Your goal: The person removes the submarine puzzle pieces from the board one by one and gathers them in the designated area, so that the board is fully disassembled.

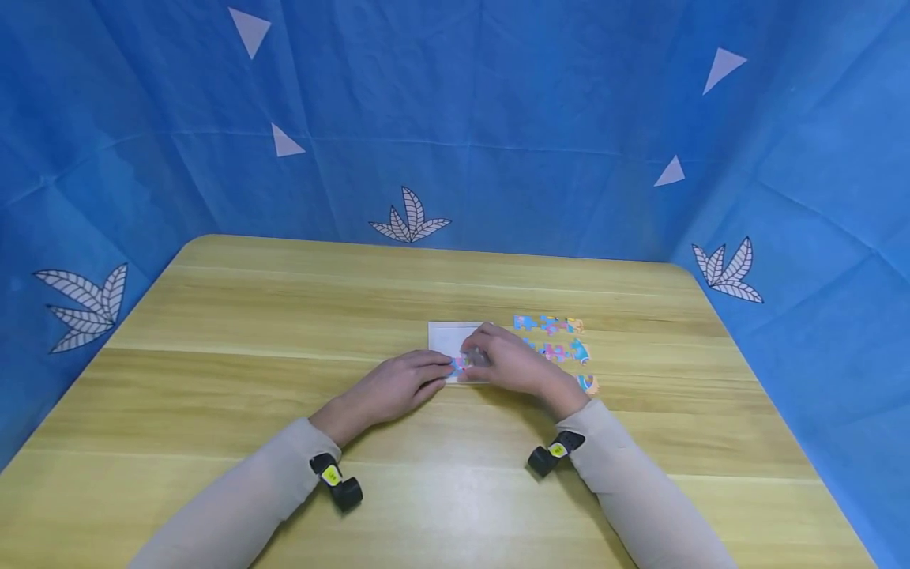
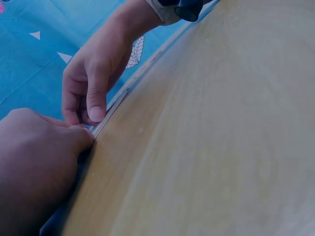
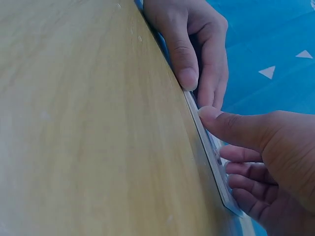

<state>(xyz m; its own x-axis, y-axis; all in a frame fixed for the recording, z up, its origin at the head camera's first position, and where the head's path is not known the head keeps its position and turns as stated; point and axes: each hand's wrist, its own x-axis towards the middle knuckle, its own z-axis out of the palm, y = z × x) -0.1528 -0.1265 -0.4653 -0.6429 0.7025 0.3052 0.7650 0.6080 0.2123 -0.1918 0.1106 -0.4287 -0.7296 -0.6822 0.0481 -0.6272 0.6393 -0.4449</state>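
A white puzzle board (image 1: 442, 338) lies flat on the table, with a few small pink and blue jigsaw pieces (image 1: 457, 365) at its lower left. My left hand (image 1: 398, 387) rests at the board's left edge, its nearly straight fingers touching the pieces there; its thumb (image 2: 37, 162) is low by the board's corner. Over the board, my right hand (image 1: 508, 363) bends its fingers and thumb around a jigsaw piece, mostly hidden beneath them. In the right wrist view, the right thumb (image 3: 236, 128) lies along the board's near edge, opposite the curled fingers (image 3: 251, 172).
Loose jigsaw pieces (image 1: 549, 325) lie in rough rows right of the board, partly behind the right hand and wrist. The wooden table (image 1: 284, 316) spreads around, with a blue patterned cloth (image 1: 469, 95) hanging at its back and sides.
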